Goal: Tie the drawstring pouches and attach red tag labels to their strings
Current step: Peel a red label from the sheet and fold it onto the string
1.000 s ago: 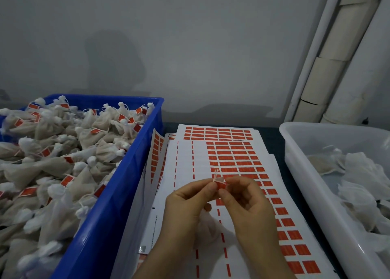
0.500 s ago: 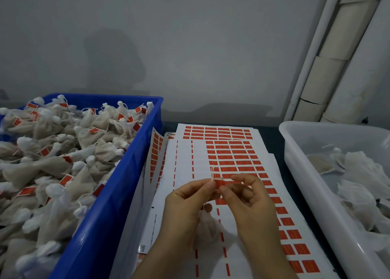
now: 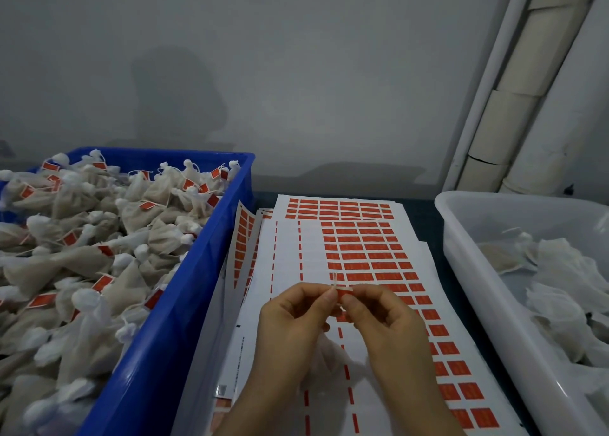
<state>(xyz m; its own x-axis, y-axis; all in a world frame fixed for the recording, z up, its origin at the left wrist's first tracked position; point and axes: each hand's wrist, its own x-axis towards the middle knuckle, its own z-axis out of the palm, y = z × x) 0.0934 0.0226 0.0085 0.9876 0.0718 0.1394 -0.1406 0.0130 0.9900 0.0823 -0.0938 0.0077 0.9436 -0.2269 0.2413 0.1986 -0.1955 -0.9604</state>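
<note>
Lower centre: my L hand (image 3: 293,317) + R hand (image 3: 385,323) both pinch red tag (image 3: 344,293), seemingly folded round string (image 3: 335,279), whose ends poke up. Pouch (image 3: 329,356) hangs beneath, partly hidden. I'd press halves flush, edges aligned, string centred in fold, then drop in blue crate (image 3: 197,271) at left.

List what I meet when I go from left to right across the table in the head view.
Blue crate heaped with tagged pouches → sheets of red labels → white tub with loose pouches. The left hand and right hand, pinching a red tag, lie over the sheets, so I omit them.
</note>
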